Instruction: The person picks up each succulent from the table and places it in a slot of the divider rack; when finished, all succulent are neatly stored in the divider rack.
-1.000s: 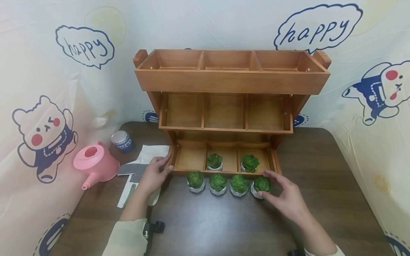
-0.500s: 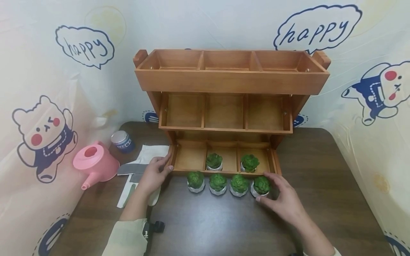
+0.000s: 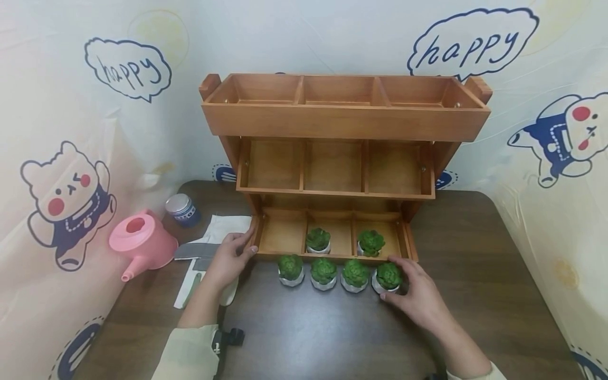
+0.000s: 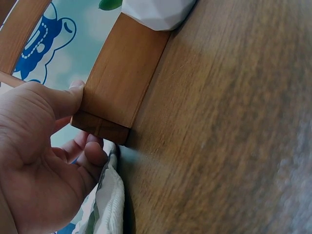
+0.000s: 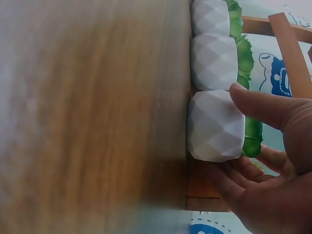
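At the right end of a row of small potted succulents on the table, my right hand (image 3: pixel 421 298) holds the last potted succulent (image 3: pixel 388 276). Its thumb lies on the rim of the white faceted pot (image 5: pixel 216 126), and fingers curl round the other side. My left hand (image 3: pixel 229 262) grips the left front corner of the wooden tiered shelf (image 3: pixel 349 122), thumb on the front board (image 4: pixel 124 73), fingers at the side. Inside the bottom tier sit one succulent (image 3: pixel 317 240) in the middle compartment and another succulent (image 3: pixel 370 243) in the right one.
Left of the shelf stand a pink watering can (image 3: pixel 142 240) and a blue jar (image 3: pixel 182 210) with a silver lid. White and grey gloves (image 3: pixel 220 228) lie partly under my left forearm. A printed cloth (image 3: pixel 304 37) hangs behind the table.
My right hand's thumb has shifted slightly left and down along the front of the rightmost pot. The left hand has stayed at the shelf corner, and the plants have not visibly moved.
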Tool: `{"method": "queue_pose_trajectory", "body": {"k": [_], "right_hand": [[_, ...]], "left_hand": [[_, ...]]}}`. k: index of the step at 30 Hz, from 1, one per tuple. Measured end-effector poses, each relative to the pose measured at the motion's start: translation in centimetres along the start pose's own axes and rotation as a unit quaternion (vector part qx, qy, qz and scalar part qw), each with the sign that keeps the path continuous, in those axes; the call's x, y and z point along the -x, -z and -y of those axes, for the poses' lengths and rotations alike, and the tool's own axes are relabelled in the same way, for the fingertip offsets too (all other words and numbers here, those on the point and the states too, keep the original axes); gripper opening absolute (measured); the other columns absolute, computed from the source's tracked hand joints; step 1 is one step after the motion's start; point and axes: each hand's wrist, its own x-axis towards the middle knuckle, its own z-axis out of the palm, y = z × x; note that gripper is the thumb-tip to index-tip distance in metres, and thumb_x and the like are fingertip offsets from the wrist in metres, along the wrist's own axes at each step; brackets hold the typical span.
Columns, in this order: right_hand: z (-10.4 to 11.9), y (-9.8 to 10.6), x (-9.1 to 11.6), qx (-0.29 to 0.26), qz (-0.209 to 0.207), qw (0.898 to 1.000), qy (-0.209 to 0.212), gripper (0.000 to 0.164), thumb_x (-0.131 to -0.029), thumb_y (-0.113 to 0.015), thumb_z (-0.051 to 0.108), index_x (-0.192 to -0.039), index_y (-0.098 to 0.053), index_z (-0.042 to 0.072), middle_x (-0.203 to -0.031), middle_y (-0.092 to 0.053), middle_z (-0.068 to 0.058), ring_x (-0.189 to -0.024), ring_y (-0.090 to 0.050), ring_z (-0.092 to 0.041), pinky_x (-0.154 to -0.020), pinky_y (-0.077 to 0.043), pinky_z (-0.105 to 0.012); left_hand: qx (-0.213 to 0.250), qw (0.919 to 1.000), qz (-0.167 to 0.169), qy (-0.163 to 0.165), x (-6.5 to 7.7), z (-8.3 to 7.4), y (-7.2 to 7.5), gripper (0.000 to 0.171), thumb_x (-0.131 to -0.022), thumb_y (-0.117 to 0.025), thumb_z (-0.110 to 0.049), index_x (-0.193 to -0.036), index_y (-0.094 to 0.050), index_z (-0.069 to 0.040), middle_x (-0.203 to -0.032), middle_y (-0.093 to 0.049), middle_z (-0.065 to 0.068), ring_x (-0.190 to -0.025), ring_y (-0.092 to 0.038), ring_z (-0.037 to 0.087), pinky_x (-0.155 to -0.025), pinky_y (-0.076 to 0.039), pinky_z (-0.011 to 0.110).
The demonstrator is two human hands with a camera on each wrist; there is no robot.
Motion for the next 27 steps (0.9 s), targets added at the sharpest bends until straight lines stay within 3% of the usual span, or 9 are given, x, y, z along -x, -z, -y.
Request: {"method": "queue_pose_trajectory", "body": {"k": [14, 22, 27], "right_hand": [[0.1, 0.3, -0.2, 0.005, 0.028, 0.999, -0.025, 0.083, -0.074, -0.094, 0.015, -0.147, -0.054, 0.01, -0.139, -0.063, -0.02, -0.124, -0.061, -0.042, -0.101, -0.047, -0.063], [0.2, 0.6, -0.3, 0.006, 0.043, 0.998, -0.043, 0.078, -0.078, -0.092, 0.026, -0.146, -0.056, 0.011, -0.137, -0.065, -0.017, -0.124, -0.061, -0.041, -0.101, -0.046, -0.063], [0.4, 1.0, -0.3, 0.012, 0.044, 0.998, -0.049, 0.077, -0.078, -0.092, 0.035, -0.143, -0.059, 0.011, -0.132, -0.068, -0.016, -0.116, -0.066, -0.037, -0.095, -0.051, -0.059]], "left_hand": [[-0.003, 1.0, -0.001, 0.004, 0.0, 0.1, -0.1, 0.06, -0.103, -0.067, -0.031, -0.158, -0.045, -0.023, -0.137, -0.05, 0.014, -0.124, -0.053, 0.037, -0.107, -0.043, 0.059], [-0.002, 1.0, -0.001, 0.009, 0.0, 0.1, -0.1, 0.06, -0.103, -0.066, -0.032, -0.158, -0.045, -0.024, -0.14, -0.049, 0.013, -0.127, -0.052, 0.037, -0.108, -0.042, 0.06], [-0.002, 1.0, 0.0, 0.009, 0.0, 0.1, -0.1, 0.06, -0.103, -0.066, -0.032, -0.158, -0.045, -0.024, -0.14, -0.049, 0.014, -0.127, -0.052, 0.037, -0.108, -0.041, 0.06]]}}
